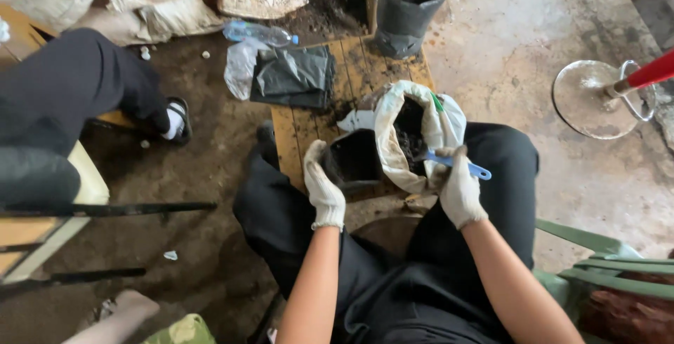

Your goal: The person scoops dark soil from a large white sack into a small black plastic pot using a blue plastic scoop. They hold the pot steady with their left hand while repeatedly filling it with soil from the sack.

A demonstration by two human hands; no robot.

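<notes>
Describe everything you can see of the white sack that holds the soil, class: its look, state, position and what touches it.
The white sack looks like woven plastic, soiled and creased. Its mouth is rolled open, showing dark soil inside. It sits slumped at the edge of a wooden pallet, between the person's knees. The gloved right hand rests against its rim, holding a blue-handled scoop that dips into the opening. A small black grow bag, held by the gloved left hand, presses against its left side.
</notes>
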